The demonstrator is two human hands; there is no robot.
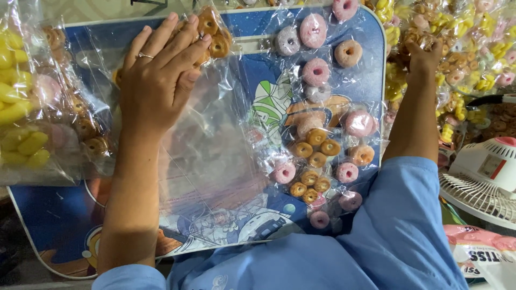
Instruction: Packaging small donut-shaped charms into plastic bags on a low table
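Observation:
My left hand (156, 80), a ring on one finger, lies on a clear plastic bag (215, 156) spread over a blue cartoon-print tray table (59, 220). Its fingertips pinch the bag's top end, where a few brown ring-shaped snacks (214, 33) sit inside. My right hand (423, 55) reaches past the tray's right edge into a heap of mixed pink, yellow and brown snacks (462, 48); its fingers are hidden in the heap. Loose pink ring snacks (316, 71) and brown ring snacks (316, 145) lie on the tray between my arms.
Filled clear bags of yellow puffs (19, 107) and brown rings (80, 126) lie at the left. A white fan (484, 182) stands at the right, with a pink tissue pack (478, 249) below it. My blue sleeves fill the bottom.

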